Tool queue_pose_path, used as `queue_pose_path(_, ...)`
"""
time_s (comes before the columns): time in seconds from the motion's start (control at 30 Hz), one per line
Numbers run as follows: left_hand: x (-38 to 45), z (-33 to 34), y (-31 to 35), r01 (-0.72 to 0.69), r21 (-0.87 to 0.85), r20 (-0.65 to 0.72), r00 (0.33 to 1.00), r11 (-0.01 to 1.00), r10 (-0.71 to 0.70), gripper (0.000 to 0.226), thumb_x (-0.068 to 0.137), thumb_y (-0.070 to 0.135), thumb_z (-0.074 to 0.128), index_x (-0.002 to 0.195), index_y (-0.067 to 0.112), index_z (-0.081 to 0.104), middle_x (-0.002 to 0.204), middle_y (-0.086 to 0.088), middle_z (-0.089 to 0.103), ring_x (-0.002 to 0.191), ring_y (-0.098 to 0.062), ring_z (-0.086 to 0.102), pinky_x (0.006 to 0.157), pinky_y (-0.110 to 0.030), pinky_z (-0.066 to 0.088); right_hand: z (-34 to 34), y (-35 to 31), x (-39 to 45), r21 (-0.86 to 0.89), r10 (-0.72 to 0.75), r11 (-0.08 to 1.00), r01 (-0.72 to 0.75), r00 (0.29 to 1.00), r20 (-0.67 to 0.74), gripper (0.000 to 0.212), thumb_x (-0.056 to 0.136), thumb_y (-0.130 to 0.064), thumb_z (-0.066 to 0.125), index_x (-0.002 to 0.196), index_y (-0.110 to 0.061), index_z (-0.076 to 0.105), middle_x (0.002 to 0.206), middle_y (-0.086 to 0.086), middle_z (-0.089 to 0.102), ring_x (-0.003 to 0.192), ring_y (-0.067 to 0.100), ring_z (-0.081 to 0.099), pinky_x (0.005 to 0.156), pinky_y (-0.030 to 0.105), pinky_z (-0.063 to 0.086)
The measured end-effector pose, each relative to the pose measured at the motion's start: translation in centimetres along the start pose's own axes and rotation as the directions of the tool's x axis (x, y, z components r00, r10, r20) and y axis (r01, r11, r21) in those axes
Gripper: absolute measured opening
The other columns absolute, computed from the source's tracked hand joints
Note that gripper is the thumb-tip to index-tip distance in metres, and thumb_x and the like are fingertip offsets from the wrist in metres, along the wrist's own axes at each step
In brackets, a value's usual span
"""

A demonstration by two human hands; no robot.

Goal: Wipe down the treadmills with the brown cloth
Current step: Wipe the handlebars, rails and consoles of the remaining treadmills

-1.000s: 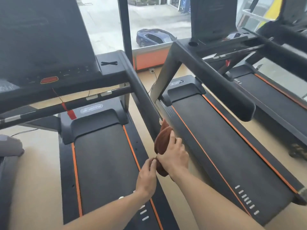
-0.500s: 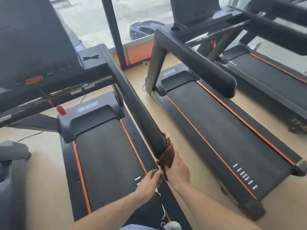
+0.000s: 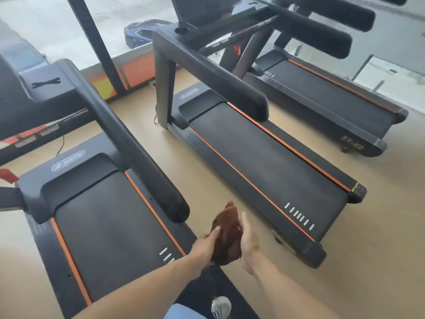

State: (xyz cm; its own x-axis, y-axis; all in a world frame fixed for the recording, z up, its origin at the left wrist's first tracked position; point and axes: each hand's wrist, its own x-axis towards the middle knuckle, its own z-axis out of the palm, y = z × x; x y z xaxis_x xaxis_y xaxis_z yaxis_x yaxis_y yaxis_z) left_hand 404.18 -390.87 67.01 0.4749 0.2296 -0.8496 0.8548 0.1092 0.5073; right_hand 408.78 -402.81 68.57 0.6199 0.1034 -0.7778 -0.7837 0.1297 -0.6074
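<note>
Your left hand (image 3: 207, 246) and right hand (image 3: 249, 244) sandwich the bunched brown cloth (image 3: 226, 236) between them at about 6 o'clock in the view. The left fingers curl onto the cloth; the right fingers lie nearly straight against its other side. The cloth sits just off the rounded end of the near black treadmill's padded handrail (image 3: 147, 162), toward 4 o'clock, apart from it.

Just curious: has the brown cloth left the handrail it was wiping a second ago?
Yes. The brown cloth has come off the handrail, now held between both hands just beyond its rounded end.
</note>
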Motion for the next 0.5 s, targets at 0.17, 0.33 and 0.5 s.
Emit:
queue_pose_path(0.17, -0.5, 1.9, 4.7, -0.110, 0.021, 0.079, 0.991, 0.994, 0.108, 0.039, 0.099, 0.048, 0.061, 0.112, 0.013, 0.072, 0.101, -0.001, 0.073, 0.093, -0.019, 0.070, 0.079, -0.027, 0.057, -0.9, -4.3, 2.2, 0.013, -0.021, 1.000, 0.022, 0.999, -0.026, 0.042, 0.101, -0.043, 0.054, 0.114, -0.011, 0.079, 0.112, 0.011, 0.078, 0.105, 0.027, 0.075, 0.103, 0.045, 0.054)
queue_pose_path(0.33, 0.3, 3.1, 9.0, -0.411, 0.060, -0.043, 0.910, 0.910, 0.413, 0.012, 0.095, 0.041, 0.064, 0.105, 0.035, 0.070, 0.100, 0.008, 0.075, 0.098, -0.016, 0.070, 0.091, -0.033, 0.055, -1.7, -7.4, 4.1, -0.344, -0.170, 0.935, 0.090, 0.962, -0.212, 0.023, 0.098, -0.039, 0.063, 0.118, -0.028, 0.067, 0.121, -0.007, 0.070, 0.107, 0.016, 0.065, 0.089, 0.033, 0.049)
queue_pose_path(0.5, 1.3, 2.6, 12.6, -0.470, -0.033, -0.062, 0.882, 0.882, 0.468, 0.002, 0.089, 0.034, 0.073, 0.090, 0.035, 0.072, 0.089, 0.010, 0.077, 0.091, -0.010, 0.073, 0.094, -0.041, 0.057, -1.2, -8.3, 5.7, -0.446, -0.291, 0.849, 0.284, 0.955, 0.054, 0.051, 0.093, 0.000, 0.061, 0.127, -0.038, 0.061, 0.123, -0.005, 0.069, 0.108, 0.011, 0.071, 0.102, 0.042, 0.056)
